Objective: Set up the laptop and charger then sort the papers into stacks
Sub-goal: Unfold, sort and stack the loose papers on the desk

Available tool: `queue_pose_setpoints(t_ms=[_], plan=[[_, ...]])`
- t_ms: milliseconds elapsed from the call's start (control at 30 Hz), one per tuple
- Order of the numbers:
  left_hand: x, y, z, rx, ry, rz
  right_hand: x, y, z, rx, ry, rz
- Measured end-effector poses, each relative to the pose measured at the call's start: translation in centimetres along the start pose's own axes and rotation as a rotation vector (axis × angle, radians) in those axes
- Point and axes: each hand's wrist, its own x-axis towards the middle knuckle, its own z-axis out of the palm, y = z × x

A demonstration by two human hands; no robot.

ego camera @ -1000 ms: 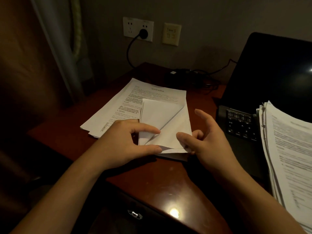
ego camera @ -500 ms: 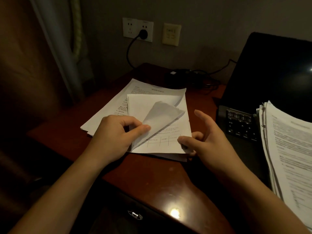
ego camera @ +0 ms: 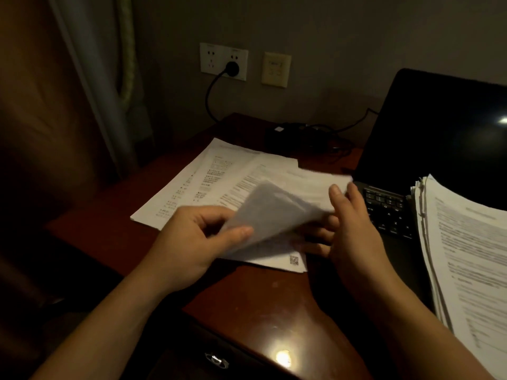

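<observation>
Pinching with thumb on top and curled fingers beneath, the left hand (ego camera: 197,237) grips the near-left corner of the lifted sheet (ego camera: 274,212), which arches up off the desk (ego camera: 260,297) and is blurred. Just beyond that hand, the flat papers (ego camera: 192,187) lie spread on the left half of the desk, one printed page fanned out to the far left and others overlapping toward the middle. On the far wall a plug (ego camera: 231,68) sits in the wall socket (ego camera: 223,61), and its cable runs down to the charger brick (ego camera: 288,133) at the far edge of the desk. The right hand (ego camera: 354,231) is at the sheet's right side, fingers tucked under it and thumb raised by its edge; whether it actually clamps the paper I cannot tell. Right of it the laptop (ego camera: 439,133) stands open with a dark screen, its keyboard just beside that hand. A tall stack (ego camera: 466,256) of printed pages rests on the laptop's near-right part.

With the laptop open and the charger apparently connected, the setting-up looks finished, and the sorting step is in hand: one page is being peeled from the pile. The next move likely calls for separating this sheet cleanly, reading which pile it belongs to, and laying it squarely there without dragging the pages underneath.
</observation>
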Motion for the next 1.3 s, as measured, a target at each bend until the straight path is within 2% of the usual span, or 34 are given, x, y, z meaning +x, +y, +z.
queue_pose_setpoints(t_ms=[100,200,300,367,467,500,600,667,733,833,900,1133,1300], plan=[[-0.8,-0.2,0.7,0.063,-0.156,0.094,0.4,0.0,-1.3,-0.041,0.059,-0.055],[-0.8,-0.2,0.8,0.083,-0.269,0.084,1.0,0.2,-2.7,-0.266,0.046,-0.105],[-0.4,0.2,0.7,0.029,-0.316,0.017,1.1,0.0,-2.8,-0.371,0.053,-0.150],[0.5,-0.1,0.3,0.058,-0.239,-0.044,1.0,-0.4,-2.7,-0.363,0.038,-0.185],[2.6,0.3,-0.3,0.272,-0.044,-0.141,0.7,-1.2,-2.8,-0.273,0.002,-0.211],[3.5,0.5,-0.4,0.260,0.017,-0.204,0.6,-1.6,-2.8,-0.230,-0.012,-0.220],[5.4,1.6,-1.1,0.002,0.130,-0.396,-0.1,-2.5,-2.8,-0.119,-0.071,-0.252],[6.1,2.2,-1.9,-0.170,0.073,-0.435,-0.4,-2.6,-2.7,-0.070,-0.107,-0.244],[6.6,2.4,-2.3,-0.205,0.034,-0.385,-0.3,-2.4,-2.6,-0.030,-0.118,-0.225],[7.4,3.0,-2.5,-0.100,0.083,-0.253,0.0,-2.9,-2.2,-0.043,-0.140,-0.227],[7.9,4.0,-2.4,-0.126,0.104,-0.178,0.3,-3.9,-1.8,-0.059,-0.114,-0.239],[9.6,7.5,-2.5,-0.141,0.356,0.165,3.0,-9.5,-0.1,-0.095,-0.003,-0.397],[8.7,5.2,-1.4,-0.127,0.394,0.178,3.6,-7.2,0.6,-0.094,0.023,-0.362]])
